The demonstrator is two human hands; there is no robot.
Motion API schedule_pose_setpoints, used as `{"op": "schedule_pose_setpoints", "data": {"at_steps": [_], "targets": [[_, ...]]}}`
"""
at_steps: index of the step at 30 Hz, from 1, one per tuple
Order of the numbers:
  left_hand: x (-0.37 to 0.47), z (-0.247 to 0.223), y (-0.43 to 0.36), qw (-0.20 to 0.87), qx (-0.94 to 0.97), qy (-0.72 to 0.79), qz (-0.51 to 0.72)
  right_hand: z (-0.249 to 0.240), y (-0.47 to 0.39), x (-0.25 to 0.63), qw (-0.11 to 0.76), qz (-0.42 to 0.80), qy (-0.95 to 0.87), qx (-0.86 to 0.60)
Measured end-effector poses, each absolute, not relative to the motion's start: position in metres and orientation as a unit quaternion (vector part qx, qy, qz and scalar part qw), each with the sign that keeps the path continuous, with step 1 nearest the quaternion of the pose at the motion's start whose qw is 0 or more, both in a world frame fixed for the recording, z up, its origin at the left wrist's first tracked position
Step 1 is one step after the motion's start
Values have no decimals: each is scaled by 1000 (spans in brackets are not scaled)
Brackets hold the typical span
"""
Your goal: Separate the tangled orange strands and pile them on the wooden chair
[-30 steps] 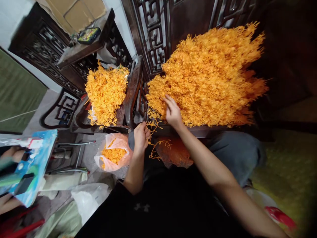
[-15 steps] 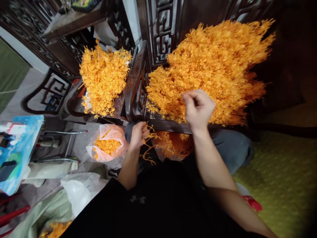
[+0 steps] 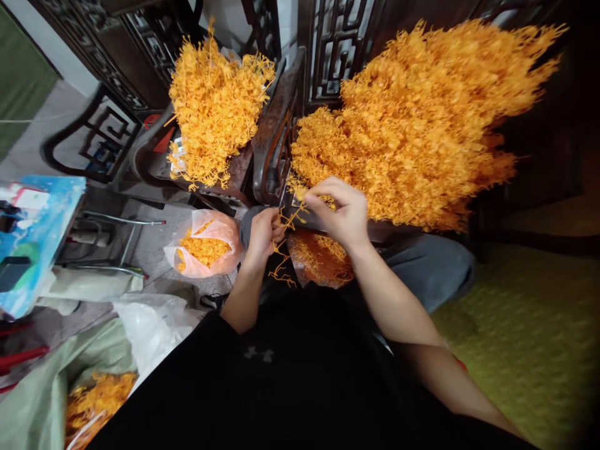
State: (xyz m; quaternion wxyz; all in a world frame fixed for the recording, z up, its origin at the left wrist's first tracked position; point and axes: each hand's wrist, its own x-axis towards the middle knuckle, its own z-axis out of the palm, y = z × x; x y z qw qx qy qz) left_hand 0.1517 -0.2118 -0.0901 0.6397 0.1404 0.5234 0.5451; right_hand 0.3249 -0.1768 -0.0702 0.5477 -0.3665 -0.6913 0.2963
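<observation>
Since half a second earlier, the right hand point(image 3: 345, 211) had moved left from in front of the large heap of orange sprigs point(image 3: 422, 131) to just beside the left hand point(image 3: 263, 230), and the camera view had shifted too. The left fingers were curled tightly around thin, branching orange stems point(image 3: 294, 217). The right thumb and forefinger were bent close together, but whether they pinched anything could not be told.

Those slender twigs might have snapped if tugged sideways, or slipped from a slackened fist; their forked ends could easily have snagged on each other. One branch stuck out from the left fist toward the right fingertips; another hung below the left fist.
</observation>
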Motion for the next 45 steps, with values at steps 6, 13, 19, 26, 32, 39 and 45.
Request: {"op": "schedule_pose_setpoints", "data": {"at_steps": [6,13,19,26,32,39,45], "targets": [[126,-73,-248,681,76,466,560,-56,-152,347,743,192,-518,-378],[116,-55,-299,652,50,406,639,-109,-83,329,337,197,-681,-619],[115,-60,-345,614,105,401,671,-101,-82,318,282,212,-693,-629],[122,-33,-342,581,257,408,656,-21,-181,323,347,206,-799,-446],[167,22,-300,553,363,394,638,46,-279,337,390,38,-900,-194],[199,72,-250,282,653,428,558,93,-305,396,492,-146,-802,-306],[203,63,-186,120,734,436,507,68,-331,400,457,-110,-847,-250]]}}
